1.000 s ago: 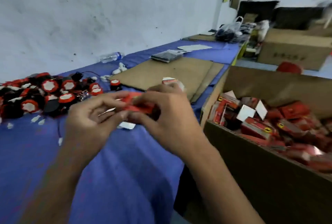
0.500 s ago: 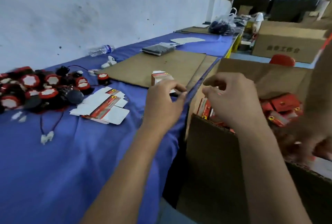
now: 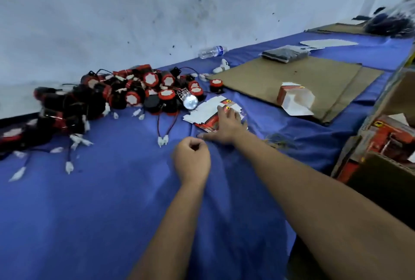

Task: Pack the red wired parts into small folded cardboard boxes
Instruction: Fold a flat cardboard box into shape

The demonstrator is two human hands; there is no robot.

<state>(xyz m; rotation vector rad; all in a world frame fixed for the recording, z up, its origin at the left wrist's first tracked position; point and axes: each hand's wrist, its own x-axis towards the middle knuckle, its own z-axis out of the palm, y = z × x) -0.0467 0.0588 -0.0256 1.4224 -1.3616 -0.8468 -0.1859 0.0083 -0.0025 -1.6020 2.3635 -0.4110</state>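
Observation:
A heap of red and black round parts with wires and white plugs lies on the blue cloth at the left. Just right of it sits a small stack of flat, unfolded red and white boxes. My right hand lies on that stack with its fingers spread flat. My left hand hovers nearer to me over the cloth, its fingers curled in with nothing in them. One folded box with open flaps lies on the brown cardboard sheet.
A large carton holding packed red boxes stands at the right edge of the table. A plastic bottle lies by the wall, a dark packet behind the cardboard. One silver-faced part sits beside the heap.
Both hands held a red box a second ago, then moved to the carton. Now my right hand is down on the flat box stack and my left hand is empty over the cloth.

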